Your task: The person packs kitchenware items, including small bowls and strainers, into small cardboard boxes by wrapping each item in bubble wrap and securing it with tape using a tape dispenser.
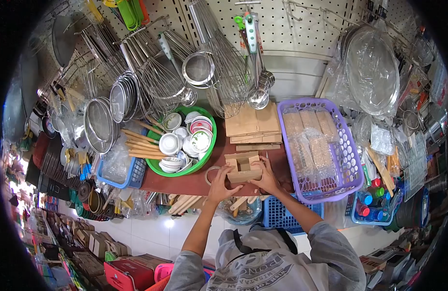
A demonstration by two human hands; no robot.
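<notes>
A small brown cardboard box (243, 176) stands with its top flaps raised on the reddish-brown shelf, and I can see into its hollow. My left hand (221, 186) grips its left side, fingers at the wall and thumb stretched along the lower front. On the opposite side, my right hand (266, 180) holds the right wall and flap. Beside my left hand lies a ring that looks like a tape roll (208, 175), partly covered by the fingers. Flat folded cardboard pieces (252, 120) are stacked just behind the box.
A green basin (210, 151) of small bowls stands left. To the right is a purple basket (356, 169) with bubble-wrapped packs. Whisks (219, 72) and ladles (258, 98) hang above from a pegboard (301, 36). Blue baskets (277, 213) sit below the shelf edge.
</notes>
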